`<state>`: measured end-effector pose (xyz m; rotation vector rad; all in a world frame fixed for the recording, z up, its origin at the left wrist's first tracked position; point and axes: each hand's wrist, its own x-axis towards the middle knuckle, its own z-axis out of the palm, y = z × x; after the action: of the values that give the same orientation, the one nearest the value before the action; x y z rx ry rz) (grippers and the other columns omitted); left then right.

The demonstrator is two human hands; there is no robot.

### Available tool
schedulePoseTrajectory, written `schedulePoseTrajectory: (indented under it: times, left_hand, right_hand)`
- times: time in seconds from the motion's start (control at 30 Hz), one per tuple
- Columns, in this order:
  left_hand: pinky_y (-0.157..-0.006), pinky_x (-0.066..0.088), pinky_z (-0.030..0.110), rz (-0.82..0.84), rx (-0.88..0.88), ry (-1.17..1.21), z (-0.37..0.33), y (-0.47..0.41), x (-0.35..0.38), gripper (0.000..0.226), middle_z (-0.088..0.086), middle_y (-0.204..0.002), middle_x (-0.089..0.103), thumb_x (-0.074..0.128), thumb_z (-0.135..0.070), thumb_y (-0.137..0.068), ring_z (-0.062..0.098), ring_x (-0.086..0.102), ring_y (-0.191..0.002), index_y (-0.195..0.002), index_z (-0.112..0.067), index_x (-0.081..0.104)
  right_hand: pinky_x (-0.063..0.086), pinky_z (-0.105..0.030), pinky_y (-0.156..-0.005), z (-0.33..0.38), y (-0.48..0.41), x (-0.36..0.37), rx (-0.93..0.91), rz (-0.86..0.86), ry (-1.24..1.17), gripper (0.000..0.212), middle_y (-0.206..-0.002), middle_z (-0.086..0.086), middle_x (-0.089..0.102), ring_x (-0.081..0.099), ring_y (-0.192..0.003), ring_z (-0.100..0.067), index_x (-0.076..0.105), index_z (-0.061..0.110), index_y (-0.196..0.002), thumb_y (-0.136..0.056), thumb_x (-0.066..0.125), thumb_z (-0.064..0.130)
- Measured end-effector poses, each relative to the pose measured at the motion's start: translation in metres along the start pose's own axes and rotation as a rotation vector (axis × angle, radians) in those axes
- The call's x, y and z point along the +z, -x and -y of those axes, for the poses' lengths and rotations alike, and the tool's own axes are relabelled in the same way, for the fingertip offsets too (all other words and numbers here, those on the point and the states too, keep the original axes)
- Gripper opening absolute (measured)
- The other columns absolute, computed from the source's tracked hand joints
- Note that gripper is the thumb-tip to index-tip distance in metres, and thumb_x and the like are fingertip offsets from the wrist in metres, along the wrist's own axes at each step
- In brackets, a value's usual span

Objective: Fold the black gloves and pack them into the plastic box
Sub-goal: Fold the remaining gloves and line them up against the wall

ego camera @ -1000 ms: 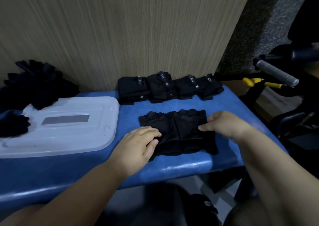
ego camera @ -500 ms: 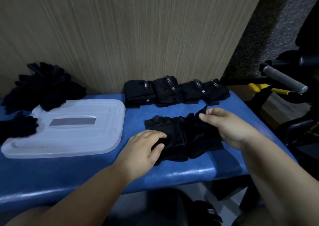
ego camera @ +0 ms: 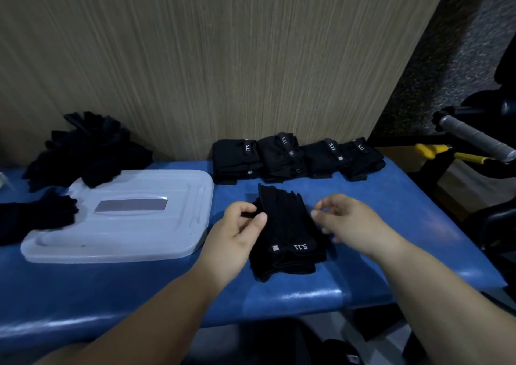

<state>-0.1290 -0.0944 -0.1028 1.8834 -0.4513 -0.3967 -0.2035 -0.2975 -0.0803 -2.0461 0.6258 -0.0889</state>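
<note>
Blue padding covered the table [ego camera: 391, 253]. At its far left lay a loose heap of unfolded gloves [ego camera: 89, 147], with one stray glove [ego camera: 39, 216] in front of it, touching the edge of a translucent plastic lid [ego camera: 125, 225]. The lid lay flat on the table, and whether the box sat beneath it could not be told. Four folded bundles [ego camera: 296, 158] stood in a row against the wall, just behind the work area.

The left hand [ego camera: 234, 239] pinched the left edge of the glove pair [ego camera: 287, 230] between thumb and forefinger. The pair lay stacked on the table between the two hands, cuffs and label toward the person, finger ends pointing at the wall. The right hand [ego camera: 354, 225] hovered just beside the pair's right edge, blurred, its fingers loosely curled and apparently holding nothing.

The step in hand looked like folding: the pair was laid one glove on the other but not yet doubled into a bundle like those behind. The next move would probably call for the right hand to take the finger ends and fold them toward the cuffs while the left steadied the stack. Nothing appeared packed, and the heap at the left suggested much work remained.
</note>
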Motion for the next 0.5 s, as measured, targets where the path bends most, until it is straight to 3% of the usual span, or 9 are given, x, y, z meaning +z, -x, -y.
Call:
schedulePoseTrajectory:
  times: [0.17, 0.27, 0.4, 0.5]
  left_hand:
    - [-0.062, 0.041, 0.001, -0.044, -0.035, -0.001, -0.008, -0.004, 0.006, 0.045, -0.013, -0.091, 0.069, 0.064, -0.043, -0.087, -0.012, 0.061, -0.078, -0.124, -0.034, 0.041]
    - [-0.068, 0.043, 0.008, -0.055, -0.013, -0.025, -0.006, -0.007, 0.009, 0.047, -0.013, -0.086, 0.070, 0.067, -0.035, -0.087, -0.004, 0.064, -0.082, -0.128, -0.034, 0.042]
    - [-0.082, 0.052, 0.026, -0.052, 0.023, 0.105, -0.004, -0.007, 0.008, 0.041, -0.009, -0.084, 0.073, 0.064, -0.024, -0.090, 0.009, 0.069, -0.083, -0.124, -0.037, 0.045]
    - [-0.085, 0.053, 0.036, -0.045, 0.055, 0.189, -0.005, -0.004, 0.003, 0.035, -0.003, -0.083, 0.073, 0.060, -0.018, -0.092, 0.019, 0.069, -0.084, -0.114, -0.042, 0.047]
  right_hand:
    - [0.056, -0.032, -0.069, 0.001, 0.003, 0.008, 0.079, 0.042, 0.107, 0.029, -0.099, 0.000, 0.067, 0.067, -0.084, -0.021, 0.055, 0.028, -0.110, -0.087, 0.064, 0.044]
    - [0.052, -0.029, -0.066, 0.004, 0.005, 0.012, 0.041, 0.052, -0.026, 0.030, -0.097, -0.004, 0.067, 0.067, -0.083, -0.021, 0.054, 0.029, -0.113, -0.087, 0.067, 0.035]
    - [0.054, -0.045, -0.078, 0.008, 0.004, 0.017, -0.118, -0.021, -0.166, 0.019, -0.087, -0.017, 0.064, 0.059, -0.073, -0.028, 0.062, 0.035, -0.099, -0.086, 0.069, 0.023]
    - [0.052, -0.040, -0.072, 0.010, 0.007, 0.018, -0.207, -0.060, -0.228, 0.015, -0.076, 0.003, 0.057, 0.050, -0.068, -0.017, 0.069, 0.032, -0.088, -0.084, 0.071, 0.018]
